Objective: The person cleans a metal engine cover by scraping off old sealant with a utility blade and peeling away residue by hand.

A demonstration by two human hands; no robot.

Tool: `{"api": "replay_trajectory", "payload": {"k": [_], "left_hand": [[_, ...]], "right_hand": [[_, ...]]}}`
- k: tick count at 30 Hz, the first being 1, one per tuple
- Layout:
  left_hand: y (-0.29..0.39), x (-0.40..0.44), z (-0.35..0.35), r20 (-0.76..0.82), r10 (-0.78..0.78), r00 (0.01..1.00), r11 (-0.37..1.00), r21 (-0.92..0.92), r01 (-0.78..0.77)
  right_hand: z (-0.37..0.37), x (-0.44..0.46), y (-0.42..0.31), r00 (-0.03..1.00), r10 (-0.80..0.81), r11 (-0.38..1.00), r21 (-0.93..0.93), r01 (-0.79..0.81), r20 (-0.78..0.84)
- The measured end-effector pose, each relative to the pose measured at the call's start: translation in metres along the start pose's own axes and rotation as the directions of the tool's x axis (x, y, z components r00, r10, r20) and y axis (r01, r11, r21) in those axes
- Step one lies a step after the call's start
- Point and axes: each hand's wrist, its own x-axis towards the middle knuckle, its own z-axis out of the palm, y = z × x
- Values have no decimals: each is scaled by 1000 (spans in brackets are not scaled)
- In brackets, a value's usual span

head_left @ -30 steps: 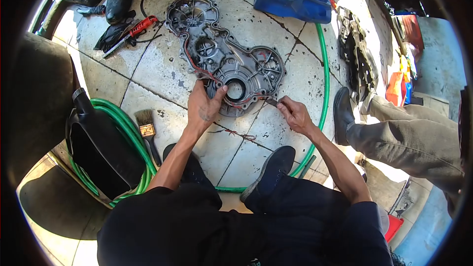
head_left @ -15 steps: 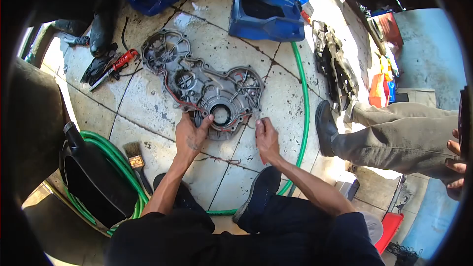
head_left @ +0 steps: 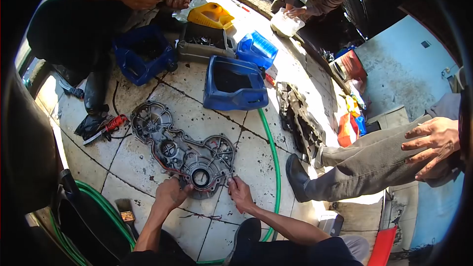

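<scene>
A grey cast-metal engine cover (head_left: 194, 155) lies on the tiled floor, with round openings and a thin red bead along part of its rim. My left hand (head_left: 170, 194) grips its near edge, thumb on top near the large ring, other fingers partly hidden. At the cover's near right edge, my right hand (head_left: 240, 196) is closed with thumb and fingers together; whatever it may pinch is too small to make out. A reddish wire-like strand (head_left: 202, 215) lies on the tiles between my forearms.
Cut-open blue containers (head_left: 236, 99) and a yellow one (head_left: 209, 16) stand beyond the cover. A green hose (head_left: 272, 162) runs along the right. A paintbrush (head_left: 127, 215) and a red-handled tool (head_left: 114, 123) lie left. Co-workers are around; one's hand (head_left: 433, 140) is spread at right.
My view has tilted upward, bringing co-workers and more containers into sight. My right hand has come slightly nearer the cover's edge. My left hand keeps its hold.
</scene>
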Motion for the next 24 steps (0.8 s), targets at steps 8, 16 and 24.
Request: {"api": "replay_trajectory", "payload": {"k": [8,16,24], "left_hand": [[-3,1,10,-121,51,991,996,83,-41],[-2,-2,15,-227,95,969,992,105,-72],[1,1,21,-292,100,951,985,164,-53]], "right_hand": [[10,-6,5,996,-86,993,-76,87,16],[9,-10,10,967,-195,946,-231,230,163],[8,-17,-2,898,-303,870,-293,397,319]]}}
